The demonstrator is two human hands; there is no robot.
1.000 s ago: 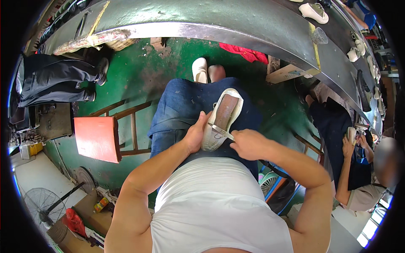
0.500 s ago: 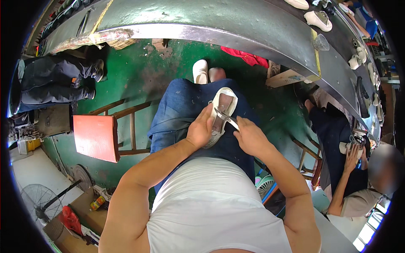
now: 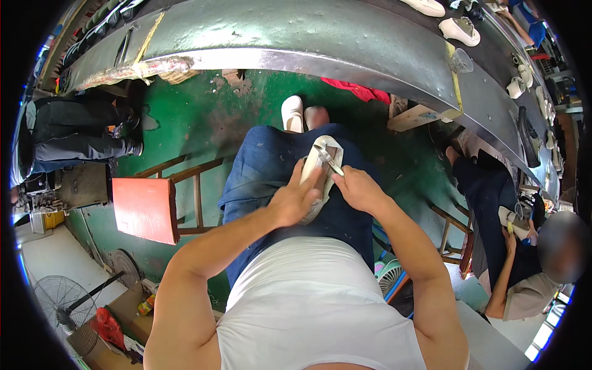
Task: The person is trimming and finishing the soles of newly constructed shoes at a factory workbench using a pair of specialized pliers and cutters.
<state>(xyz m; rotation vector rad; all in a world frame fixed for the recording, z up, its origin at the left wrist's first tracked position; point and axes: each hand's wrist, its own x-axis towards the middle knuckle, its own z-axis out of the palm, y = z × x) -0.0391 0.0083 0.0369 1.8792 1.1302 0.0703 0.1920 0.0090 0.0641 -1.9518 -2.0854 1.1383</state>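
Note:
I sit with a white shoe lying sole-side up on my lap over blue jeans. My left hand grips the shoe along its near left side. My right hand holds a thin metal tool whose tip rests on the shoe's upper end. Both hands are close together above my thighs.
A long dark curved workbench runs across the top, with several white shoes on it. A red-topped wooden stool stands at my left. Another person sits at right holding a shoe. Seated legs are at far left. A fan stands lower left.
The shoe has turned more onto its side in my lap, and my left hand has shifted over its edge. My right hand with the tool moved up toward the shoe's far end.

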